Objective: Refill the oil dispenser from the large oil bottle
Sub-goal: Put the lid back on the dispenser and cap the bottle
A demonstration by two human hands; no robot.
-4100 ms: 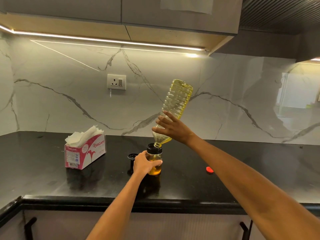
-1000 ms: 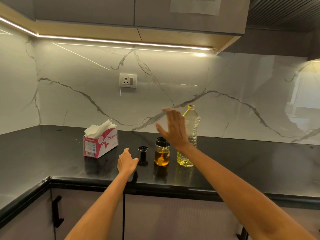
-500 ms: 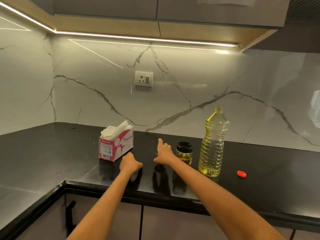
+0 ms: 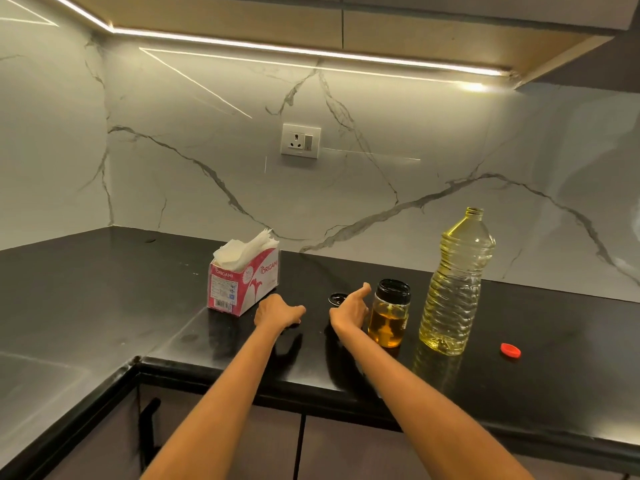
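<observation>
Right hand [image 4: 349, 311]: thumb raised, fingers loosely spread, reaching at the dispenser lid [image 4: 336, 298] on the counter; whether it touched the lid could not be told.
Left hand [image 4: 277, 311]: fingers curled downward onto the black countertop [image 4: 104, 289], holding nothing.
Oil dispenser [image 4: 389, 313]: upright just right of the right hand, mouth uncovered, amber oil to about half height.
Large oil bottle [image 4: 455, 285]: upright, uncapped, just beside the dispenser on its right, oil low in it.
Step, by judgement: pouring finished, closing in hand. Next move called for taking up the lid and seating it squarely on the dispenser, steadying the jar.
Red bottle cap [image 4: 510, 350]: lying apart, right of the bottle; to be refitted.
Tissue box [image 4: 242, 282]: left of both hands, clear of the work. Nothing stood between lid and dispenser.
</observation>
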